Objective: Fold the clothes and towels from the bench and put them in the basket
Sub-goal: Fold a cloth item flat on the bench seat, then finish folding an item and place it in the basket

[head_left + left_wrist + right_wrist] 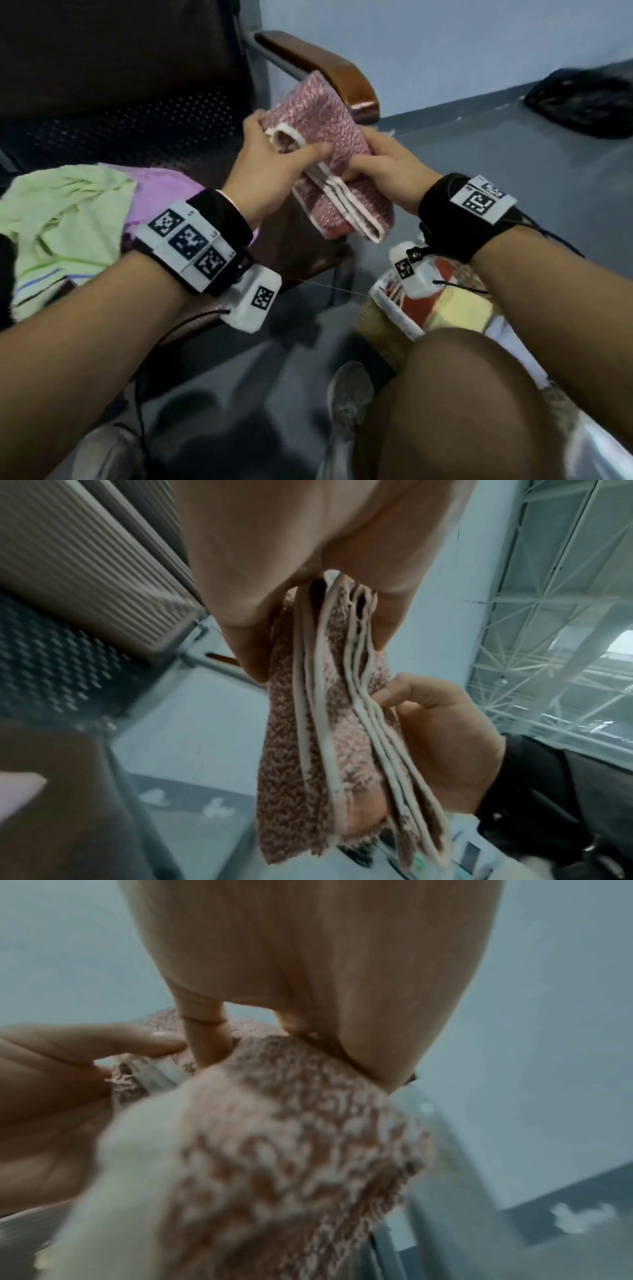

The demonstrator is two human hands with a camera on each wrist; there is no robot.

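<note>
1. The left hand [270, 171] pinches the folded pink towel [329, 164], thumb on top.
2. The right hand [387, 171] grips its other side, fingers curled.
3. Below the grip sits the basket [394, 308].

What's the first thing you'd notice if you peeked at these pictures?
A fluffy pink towel, folded into layers, held up in the middle by the left hand and the right hand. Next, green and purple clothes piled on the bench at left.
</note>
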